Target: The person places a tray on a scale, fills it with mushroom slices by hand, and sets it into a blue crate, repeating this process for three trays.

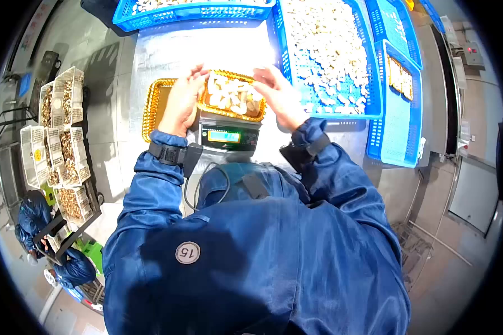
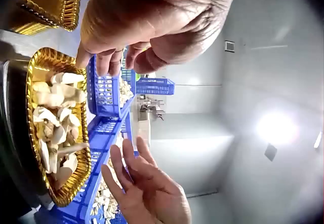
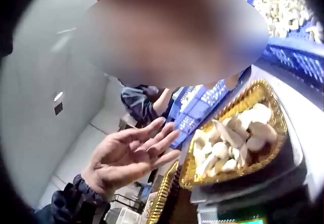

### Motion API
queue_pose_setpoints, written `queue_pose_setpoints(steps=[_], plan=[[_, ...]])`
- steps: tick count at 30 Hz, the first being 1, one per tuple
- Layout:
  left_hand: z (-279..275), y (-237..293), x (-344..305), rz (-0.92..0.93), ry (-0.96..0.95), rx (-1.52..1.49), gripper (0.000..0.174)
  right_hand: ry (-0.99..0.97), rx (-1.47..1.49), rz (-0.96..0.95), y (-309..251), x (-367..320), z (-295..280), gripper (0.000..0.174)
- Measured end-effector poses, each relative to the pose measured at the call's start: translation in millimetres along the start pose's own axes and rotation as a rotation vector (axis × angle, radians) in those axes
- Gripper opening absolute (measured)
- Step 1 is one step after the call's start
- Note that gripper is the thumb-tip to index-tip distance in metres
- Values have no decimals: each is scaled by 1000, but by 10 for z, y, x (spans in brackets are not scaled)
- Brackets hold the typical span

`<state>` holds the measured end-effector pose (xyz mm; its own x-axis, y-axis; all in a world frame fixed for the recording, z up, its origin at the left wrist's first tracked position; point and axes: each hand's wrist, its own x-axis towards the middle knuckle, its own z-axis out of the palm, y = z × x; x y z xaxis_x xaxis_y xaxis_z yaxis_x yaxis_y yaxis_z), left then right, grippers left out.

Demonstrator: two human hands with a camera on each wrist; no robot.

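A gold plastic tray [image 1: 229, 113] filled with pale cut mushroom pieces [image 1: 233, 95] sits on a digital scale [image 1: 246, 138] with a lit display. My left hand [image 1: 180, 101] is at the tray's left side with loosely extended fingers. In the left wrist view, one fingertip of the left hand [image 2: 157, 26] reaches right to the tray's rim [image 2: 58, 57]. On the other side, my right hand [image 1: 283, 99] is beside the tray's right edge, its fingers relaxed and holding nothing. The right wrist view has this hand blurred; my left hand [image 3: 132, 158] shows there palm up.
More gold trays [image 1: 151, 111] lie left of the scale on the metal table [image 1: 162, 53]. A large blue crate [image 1: 374, 100] of mushroom pieces stands right; another blue crate [image 1: 195, 14] is at the back. Further right, a blue crate [image 1: 394, 139] holds packed pieces. White baskets [image 1: 33, 159] stand left.
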<state>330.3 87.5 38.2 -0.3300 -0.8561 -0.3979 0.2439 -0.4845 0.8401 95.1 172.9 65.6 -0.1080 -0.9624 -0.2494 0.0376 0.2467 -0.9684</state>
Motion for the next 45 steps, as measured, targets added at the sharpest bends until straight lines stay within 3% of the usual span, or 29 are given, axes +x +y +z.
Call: queue_pose_setpoints(steps=[1,5,8,9,11,14,15,16,18,19,20,22,23,26,28,30,31,32,34,36,39,42,43,45], plan=[[-40,38,-7,67,17,49,49,23,6,-23,62,27,-123,52],[-274,219,-156,207,99,113,49,121,-223,-24,184,-38,-966,53],[-438,229,-278,207,175,234,43,282,-388,39,283,-271,-1940,48],[-507,162,-287,191,197,288,40,339,-634,-20,452,-346,-2402,48],[-449,81,-339,162,236,396,36,506,-841,129,673,-537,-3091,43],[-212,36,-363,133,262,447,30,382,-991,335,763,-512,-3403,43],[-168,-7,-345,144,270,436,30,308,-1066,229,862,-434,-3395,45],[-124,-33,-328,153,283,429,30,177,-993,335,749,-296,-3269,57],[-18,-10,-330,168,311,411,32,41,-1207,105,914,-66,-3112,76],[-16,-13,-307,171,309,415,31,-9,-1206,284,803,61,-2926,96],[-29,-4,-311,176,310,421,31,-31,-1307,236,1087,226,-3029,104],[36,46,-368,174,349,452,29,-59,-1260,409,868,364,-2736,107],[81,87,-418,184,353,426,28,-105,-1432,435,888,376,-2695,107],[-4,4,-463,147,396,422,28,-138,-1299,304,1244,378,-3020,92],[33,-41,-450,103,443,446,27,-127,-1254,115,1326,325,-3156,56],[66,-151,-378,205,367,587,26,-91,-1207,146,1401,333,-3165,41],[139,-147,-318,339,344,844,27,-72,-1200,113,1363,307,-3052,33],[234,-127,-299,275,308,949,29,-106,-1108,125,1483,333,-3065,35],[351,-273,-183,497,212,1080,33,-147,-1259,154,1326,313,-2852,43],[429,-286,-127,547,139,1303,34,-69,-1225,73,1386,325,-2819,57],[297,-361,-97,550,81,1375,28,-145,-1231,202,1458,375,-2831,43],[158,-349,-158,482,122,1319,22,-123,-1090,182,1493,321,-2846,34],[138,-335,-185,496,133,1334,21,-149,-1180,27,1513,299,-2901,28],[121,-248,-254,430,109,1337,25,-130,-1181,51,1503,290,-2965,21]])
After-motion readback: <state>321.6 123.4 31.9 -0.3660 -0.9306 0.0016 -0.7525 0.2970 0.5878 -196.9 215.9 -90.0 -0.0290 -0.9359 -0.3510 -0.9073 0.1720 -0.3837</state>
